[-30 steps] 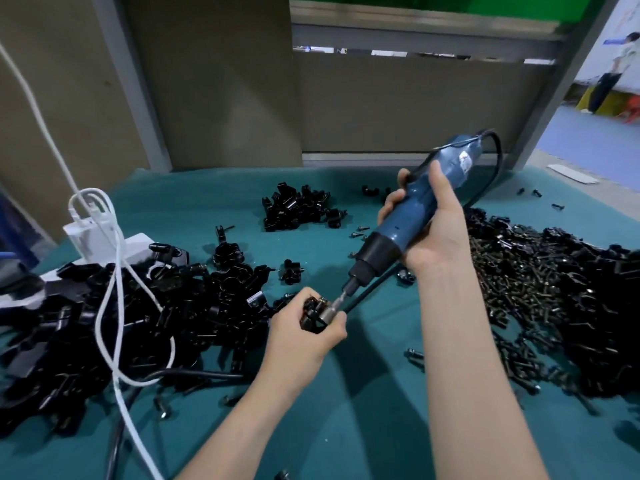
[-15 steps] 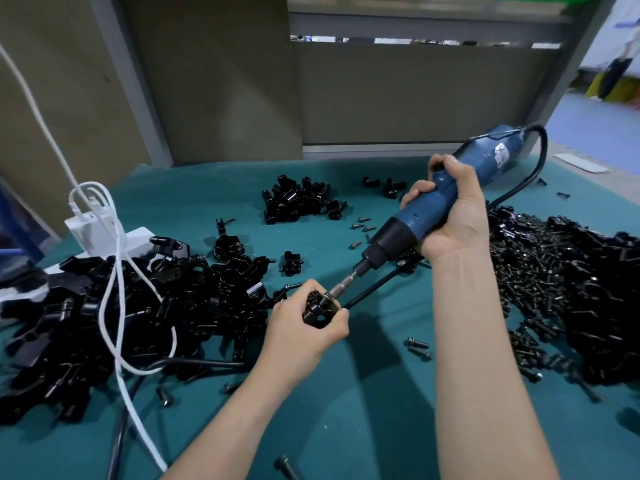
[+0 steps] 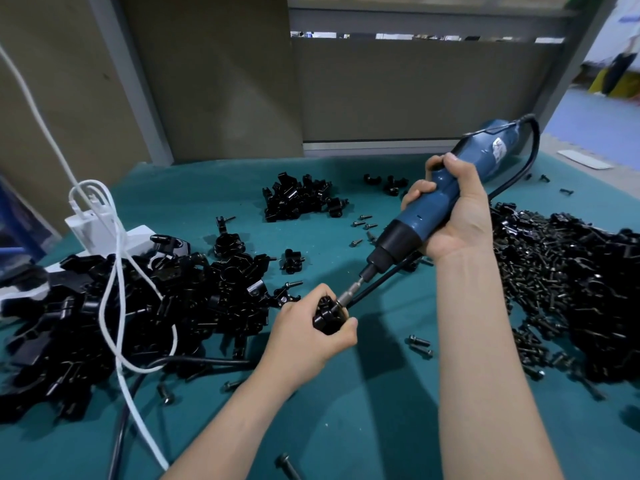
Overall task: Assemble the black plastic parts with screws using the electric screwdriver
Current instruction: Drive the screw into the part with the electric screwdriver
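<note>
1. The electric screwdriver (image 3: 414, 221) is showing a smooth, slightly glossy blue plastic body, a matt black collar and a bright metal bit.
2. The black plastic parts (image 3: 138, 306) at the left are gleaming, smooth and glossy.
3. The screws (image 3: 540, 271) at the right are looking like dark, dull metal.
4. The desk (image 3: 381, 427) is wearing a matt teal cover, cloth-like.
5. The white cable (image 3: 117, 258) is looking smooth.

One head-worn wide-angle view looks forward and down, close over the green table (image 3: 381, 410).
</note>
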The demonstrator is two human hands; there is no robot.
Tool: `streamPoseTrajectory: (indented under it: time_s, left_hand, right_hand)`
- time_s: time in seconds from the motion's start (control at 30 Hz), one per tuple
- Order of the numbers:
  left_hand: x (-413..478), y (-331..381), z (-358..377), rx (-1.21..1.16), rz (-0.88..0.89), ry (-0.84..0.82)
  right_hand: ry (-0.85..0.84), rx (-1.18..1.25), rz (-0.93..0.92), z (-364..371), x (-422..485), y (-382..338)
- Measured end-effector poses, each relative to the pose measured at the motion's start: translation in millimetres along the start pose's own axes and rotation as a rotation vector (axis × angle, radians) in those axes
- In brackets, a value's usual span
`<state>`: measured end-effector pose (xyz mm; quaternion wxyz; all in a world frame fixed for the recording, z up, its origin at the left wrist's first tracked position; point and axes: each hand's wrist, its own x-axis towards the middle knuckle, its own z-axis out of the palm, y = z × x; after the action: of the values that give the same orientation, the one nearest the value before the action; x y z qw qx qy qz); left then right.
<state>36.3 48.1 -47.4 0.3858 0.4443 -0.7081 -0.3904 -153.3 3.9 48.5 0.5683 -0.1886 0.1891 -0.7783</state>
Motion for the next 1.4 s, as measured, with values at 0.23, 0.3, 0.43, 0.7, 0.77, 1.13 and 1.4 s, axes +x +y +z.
streamPoseTrajectory:
  time_s: [0.23,0.3,0.43,0.7,0.77,1.13,1.4]
  left_hand:
    - [1.6,0.6,-2.0,-0.252,-0.067,-0.078]
    - [3.2,1.1,-2.9,-0.351,-0.095,-0.137]
    - [3.1,-2.4,-8.3,-0.629,-0.248,-0.381]
    - [4.8,-6.7,-21.9,-1.097,-0.434,-0.833]
    - [6.2,-6.4,-22.5,-1.130,-0.458,-0.829]
    - [10.8,-9.8,-26.0,-1.177,-0.530,-0.647]
    - [10.2,-6.8,-20.7,-1.101,-0.514,-0.474]
  right_hand:
    - [-0.080,0.101,0.007,-2.7,-0.1,1.0]
    - [-0.192,0.164,-0.004,-2.7,-0.9,1.2]
    - [-0.518,0.334,0.013,-1.5,-2.6,1.0]
    - [-0.664,0.421,0.073,-7.0,-2.3,1.4]
    - [-0.617,0.403,0.071,-8.0,-0.7,2.8]
    - [-0.641,0.511,0.096,-9.6,-2.8,-7.6]
    - [-0.458,0.308,0.096,-4.4,-0.9,4.1]
